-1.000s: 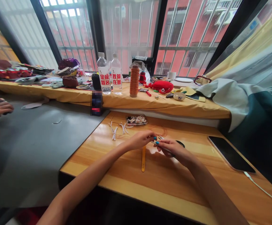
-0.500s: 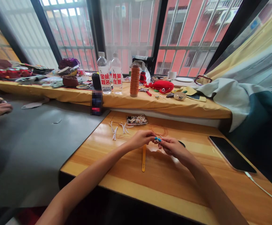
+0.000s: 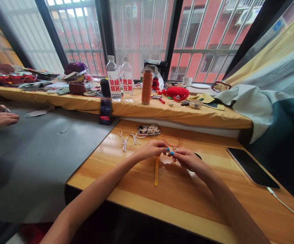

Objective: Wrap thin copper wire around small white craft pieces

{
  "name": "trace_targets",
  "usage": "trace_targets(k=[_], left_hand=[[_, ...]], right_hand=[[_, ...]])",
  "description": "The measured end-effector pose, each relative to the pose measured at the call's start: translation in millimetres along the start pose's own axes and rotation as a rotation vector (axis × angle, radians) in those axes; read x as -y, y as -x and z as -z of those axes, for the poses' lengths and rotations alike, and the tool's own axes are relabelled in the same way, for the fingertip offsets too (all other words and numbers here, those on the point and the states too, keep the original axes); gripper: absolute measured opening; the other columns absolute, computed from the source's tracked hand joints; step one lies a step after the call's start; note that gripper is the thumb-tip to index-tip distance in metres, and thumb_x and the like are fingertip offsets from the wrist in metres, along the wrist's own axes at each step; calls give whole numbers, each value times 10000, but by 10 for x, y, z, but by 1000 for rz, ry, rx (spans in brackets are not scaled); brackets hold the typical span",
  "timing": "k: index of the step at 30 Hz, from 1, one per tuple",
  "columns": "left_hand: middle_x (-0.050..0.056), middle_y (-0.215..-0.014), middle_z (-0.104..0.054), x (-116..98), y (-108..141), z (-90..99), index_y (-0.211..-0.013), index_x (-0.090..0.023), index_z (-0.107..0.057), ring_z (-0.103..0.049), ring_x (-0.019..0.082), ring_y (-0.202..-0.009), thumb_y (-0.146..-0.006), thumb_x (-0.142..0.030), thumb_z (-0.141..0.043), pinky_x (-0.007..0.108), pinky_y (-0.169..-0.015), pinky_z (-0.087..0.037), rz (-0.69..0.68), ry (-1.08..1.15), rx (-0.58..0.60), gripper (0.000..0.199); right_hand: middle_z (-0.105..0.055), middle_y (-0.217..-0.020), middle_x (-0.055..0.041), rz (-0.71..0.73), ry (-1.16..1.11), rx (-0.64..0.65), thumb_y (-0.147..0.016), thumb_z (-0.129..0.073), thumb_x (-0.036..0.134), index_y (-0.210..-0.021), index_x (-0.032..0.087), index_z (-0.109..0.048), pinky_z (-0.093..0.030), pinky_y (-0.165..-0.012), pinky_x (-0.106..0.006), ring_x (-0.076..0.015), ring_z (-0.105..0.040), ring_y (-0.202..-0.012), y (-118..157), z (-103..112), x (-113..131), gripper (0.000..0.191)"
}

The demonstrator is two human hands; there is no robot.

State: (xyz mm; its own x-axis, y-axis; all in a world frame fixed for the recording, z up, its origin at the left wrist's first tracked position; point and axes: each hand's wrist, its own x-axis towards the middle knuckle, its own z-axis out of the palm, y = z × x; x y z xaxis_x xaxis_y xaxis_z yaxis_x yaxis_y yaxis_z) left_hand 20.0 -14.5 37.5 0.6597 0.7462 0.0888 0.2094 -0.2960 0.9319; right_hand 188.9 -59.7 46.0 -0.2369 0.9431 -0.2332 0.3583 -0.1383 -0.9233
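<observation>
My left hand (image 3: 157,149) and my right hand (image 3: 186,158) meet above the wooden table, fingertips nearly touching. Both are closed in a pinch on a small whitish strip (image 3: 170,153), mostly hidden by the fingers. Beneath my right hand shows part of a black-handled tool (image 3: 199,156), too covered to name. A yellow flat stick (image 3: 156,173) lies just below my left hand. Beyond the hands lie a loose coil of orange thread (image 3: 178,139), several cut white strips (image 3: 125,144) and a clear box of small light and dark pieces (image 3: 149,129).
A phone (image 3: 253,167) with a white cable lies at the right. On the cloth-covered ledge (image 3: 126,109) stand two water bottles (image 3: 115,83) and an orange thread spool (image 3: 146,88), near a red plush item (image 3: 176,93). Another person's hand (image 3: 3,118) is over the grey mat (image 3: 42,152).
My fingertips have drawn slightly apart, the right ones shifting a little. The other person's hand has moved right over the grey mat. The whole view has shifted slightly.
</observation>
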Motion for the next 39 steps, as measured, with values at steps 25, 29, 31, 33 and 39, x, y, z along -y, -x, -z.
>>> trace_targets(k=[25, 29, 31, 33, 39], left_hand=[[-9, -669, -521, 53, -30, -49, -799, -123, -550, -456, 79, -630, -796, -237, -377, 168, -583, -353, -132, -333, -93, 207], [1, -675, -519, 30, -36, -121, -779, -128, -546, -455, 92, -641, -806, -271, -363, 188, -598, -359, -156, -400, -177, 233], [20, -722, -531, 36, -47, -128, -772, -126, -542, -468, 106, -691, -819, -275, -329, 207, -640, -368, -161, -403, -269, 264], [44, -798, -543, 44, -50, -106, -825, -116, -530, -476, 111, -725, -826, -246, -300, 220, -667, -377, -145, -356, -376, 264], [58, -1114, -489, 18, -5, -54, -1135, -172, -412, -463, 53, -631, -716, -54, -404, 177, -616, -394, -341, -235, -173, 435]], right_hand=[[-329, -444, 83, 44, -336, -7, -612, -604, 427, -653, 152, -538, -52, -363, -206, -8, -147, -356, 17, 41, 8, 286], [-446, -529, 56, 76, -437, -157, -548, -642, 421, -683, 145, -543, -49, -350, -194, 11, -165, -343, -36, 44, -19, 324], [-451, -531, 52, 72, -413, -151, -553, -635, 420, -671, 139, -543, -57, -344, -189, 13, -182, -339, -47, 38, -24, 318], [-449, -524, 54, 73, -369, -135, -563, -623, 420, -674, 138, -545, -65, -338, -186, 13, -196, -333, -41, 29, -15, 312], [-422, -475, 62, -5, -207, -11, -597, -586, 417, -638, 143, -526, -65, -312, -188, 2, -209, -306, 31, 20, 44, 283]])
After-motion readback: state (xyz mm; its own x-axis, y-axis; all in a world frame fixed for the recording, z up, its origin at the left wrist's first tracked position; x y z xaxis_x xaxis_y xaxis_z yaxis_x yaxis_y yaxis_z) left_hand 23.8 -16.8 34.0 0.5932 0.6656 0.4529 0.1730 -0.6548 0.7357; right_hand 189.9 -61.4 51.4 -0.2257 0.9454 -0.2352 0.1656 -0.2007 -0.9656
